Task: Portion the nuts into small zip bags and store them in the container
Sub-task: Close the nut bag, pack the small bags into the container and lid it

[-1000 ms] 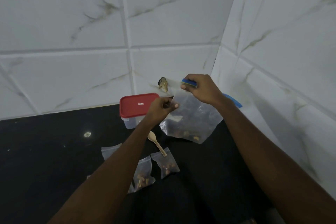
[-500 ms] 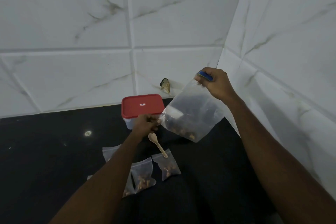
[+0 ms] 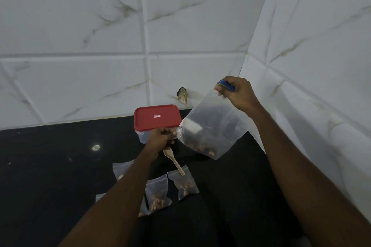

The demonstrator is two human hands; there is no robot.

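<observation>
— How is it held?
— The right hand [image 3: 239, 94] grips the blue zip [image 3: 226, 86] of the large clear plastic bag [image 3: 212, 124]. The left hand [image 3: 160, 140] pinches its corner, at three o'clock from the red-lidded container [image 3: 156, 118].
— Advice?
— Tilt gently; the nuts [image 3: 202, 147] sit low.

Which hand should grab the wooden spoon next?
Probably left. The left hand pinches only the large bag's lower corner, close to the spoon; the right hand holds the bag up by its blue zip top.

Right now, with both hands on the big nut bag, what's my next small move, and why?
Probably set the big bag down: your left hand and right hand both hold it, small bags hold nuts, and the red lid is still on.
</observation>
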